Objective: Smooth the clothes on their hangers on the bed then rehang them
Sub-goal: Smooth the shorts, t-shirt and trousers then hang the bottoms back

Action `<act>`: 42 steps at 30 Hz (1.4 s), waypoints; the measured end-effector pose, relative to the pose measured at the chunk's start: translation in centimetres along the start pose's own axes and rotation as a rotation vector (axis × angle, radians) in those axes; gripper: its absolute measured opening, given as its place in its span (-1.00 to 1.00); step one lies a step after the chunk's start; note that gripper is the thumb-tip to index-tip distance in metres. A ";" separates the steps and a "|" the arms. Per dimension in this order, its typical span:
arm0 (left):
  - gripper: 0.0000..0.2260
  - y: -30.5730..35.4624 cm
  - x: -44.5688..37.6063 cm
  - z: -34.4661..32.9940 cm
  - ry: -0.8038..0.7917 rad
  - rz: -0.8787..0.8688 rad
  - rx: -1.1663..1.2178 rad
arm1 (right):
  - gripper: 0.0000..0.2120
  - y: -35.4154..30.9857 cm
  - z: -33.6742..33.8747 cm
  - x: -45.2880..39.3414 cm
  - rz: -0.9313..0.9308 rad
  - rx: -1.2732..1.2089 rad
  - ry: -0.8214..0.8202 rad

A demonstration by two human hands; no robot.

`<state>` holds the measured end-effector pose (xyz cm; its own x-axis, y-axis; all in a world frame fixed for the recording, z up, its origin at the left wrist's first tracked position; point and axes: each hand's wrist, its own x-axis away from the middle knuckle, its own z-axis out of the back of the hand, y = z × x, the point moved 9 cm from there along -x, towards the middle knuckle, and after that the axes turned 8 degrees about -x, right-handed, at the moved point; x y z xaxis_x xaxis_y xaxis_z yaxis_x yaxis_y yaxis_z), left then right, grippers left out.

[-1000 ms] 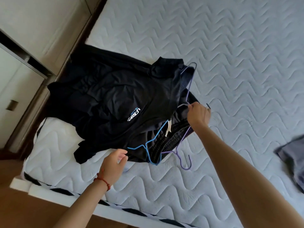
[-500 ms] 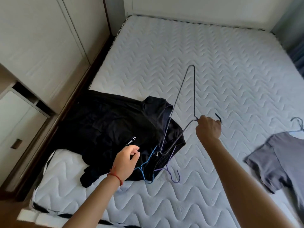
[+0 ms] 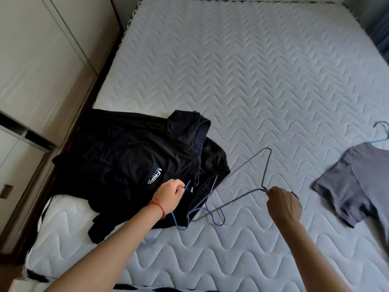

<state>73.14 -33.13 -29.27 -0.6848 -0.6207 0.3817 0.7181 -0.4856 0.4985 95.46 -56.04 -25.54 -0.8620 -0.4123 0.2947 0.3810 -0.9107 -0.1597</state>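
Observation:
A heap of black clothes (image 3: 134, 163) with a white logo lies at the near left of the bed (image 3: 242, 76). My right hand (image 3: 283, 203) grips the neck of a bare dark wire hanger (image 3: 267, 165), held just right of the heap, clear of the fabric. My left hand (image 3: 169, 196) rests on the heap's near edge, fingers closed on a blue hanger (image 3: 179, 220) that sticks out from under the clothes. A purple hanger (image 3: 217, 218) lies beside it, partly tucked into the black waistband. A grey T-shirt (image 3: 355, 184) on a light hanger (image 3: 382, 133) lies flat at the right.
White wardrobe doors (image 3: 42, 60) and a drawer unit (image 3: 12, 169) stand along the bed's left side, across a narrow dark gap. The striped mattress border runs along the near edge. A dark curtain shows at the top right corner.
My right hand has drawn the dark hanger out of the black clothes and swung it right and lower. My left hand moved onto the blue hanger. The view tilted up.

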 end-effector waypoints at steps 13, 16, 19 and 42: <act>-0.76 1.6 -9.5 -12.6 -0.190 -0.330 -0.912 | -0.77 7.0 -6.7 0.0 -0.043 -0.017 -0.023; -0.88 1.7 -9.9 -12.8 -0.137 -0.328 -1.157 | -0.78 7.7 -7.1 -0.1 -0.032 -0.024 -0.011; -0.84 2.2 -9.8 -12.6 -0.109 -0.290 -1.180 | -0.78 8.2 -7.2 0.1 -0.037 -0.026 -0.010; -0.81 17.0 -2.8 11.7 0.336 -0.358 -0.024 | -0.80 5.2 12.0 4.3 0.036 -0.125 0.331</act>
<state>85.81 -32.41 -12.72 -0.8142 -0.5744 -0.0846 0.4499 -0.7163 0.5334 97.77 -62.86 -13.84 -0.9181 -0.3950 -0.0315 0.3871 -0.8772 -0.2841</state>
